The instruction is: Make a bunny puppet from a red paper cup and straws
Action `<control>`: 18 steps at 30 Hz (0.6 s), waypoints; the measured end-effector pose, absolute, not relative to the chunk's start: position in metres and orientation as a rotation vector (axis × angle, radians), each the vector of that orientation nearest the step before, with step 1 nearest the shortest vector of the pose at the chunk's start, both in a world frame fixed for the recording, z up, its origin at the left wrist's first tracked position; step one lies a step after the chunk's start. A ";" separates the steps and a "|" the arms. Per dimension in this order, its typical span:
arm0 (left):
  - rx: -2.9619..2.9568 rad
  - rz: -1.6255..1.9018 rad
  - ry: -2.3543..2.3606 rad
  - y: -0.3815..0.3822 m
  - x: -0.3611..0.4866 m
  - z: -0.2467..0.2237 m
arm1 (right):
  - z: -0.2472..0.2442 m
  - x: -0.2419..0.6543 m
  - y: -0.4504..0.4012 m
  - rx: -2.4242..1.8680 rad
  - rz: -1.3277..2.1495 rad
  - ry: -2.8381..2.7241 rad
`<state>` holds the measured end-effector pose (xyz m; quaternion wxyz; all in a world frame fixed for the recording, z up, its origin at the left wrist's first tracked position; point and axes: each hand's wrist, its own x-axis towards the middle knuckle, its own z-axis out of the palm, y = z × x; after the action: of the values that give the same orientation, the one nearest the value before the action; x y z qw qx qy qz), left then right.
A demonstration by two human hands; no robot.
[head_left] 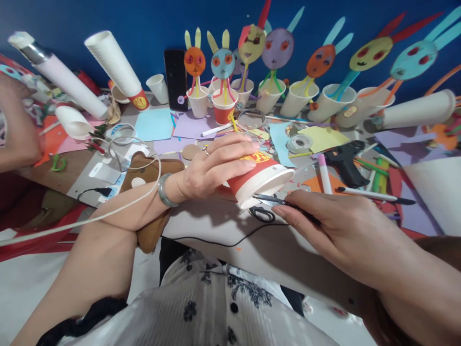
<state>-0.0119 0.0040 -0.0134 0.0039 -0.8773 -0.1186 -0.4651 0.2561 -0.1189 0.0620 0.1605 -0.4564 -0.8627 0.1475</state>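
Note:
My left hand (219, 161) is wrapped over a red and white paper cup (257, 175), which lies tilted with its mouth toward me and to the right. In my right hand (331, 221) is a pair of scissors (270, 198), its blades at the near side of the cup's base or rim end; whether they bite into the paper I cannot tell. My fingers hide the scissors' handles. Just below the cup, a black looped handle (262, 215) shows on the table.
Paper cups with rabbit-faced figures (225, 108) line the blue wall. A black glue gun (347, 163), a pink-capped marker (324, 174) and clear tape (300, 142) lie right. A brown pouch (153, 211), white cable (118, 223) and stacked cups (115, 62) are left, near another person's arm (18, 125).

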 end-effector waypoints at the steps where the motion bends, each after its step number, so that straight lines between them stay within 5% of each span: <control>1: -2.753 -1.447 -0.367 0.004 -0.012 -0.013 | 0.063 0.256 -0.118 -1.306 0.418 -2.464; 18: -2.727 -1.504 -0.408 0.001 -0.013 -0.017 | 0.068 0.257 -0.128 -1.252 0.174 -2.502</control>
<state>-0.0129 0.0012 -0.0167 0.0005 -0.8683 -0.1300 -0.4788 0.2571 -0.1275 0.0680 0.1685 -0.4402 -0.8798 0.0613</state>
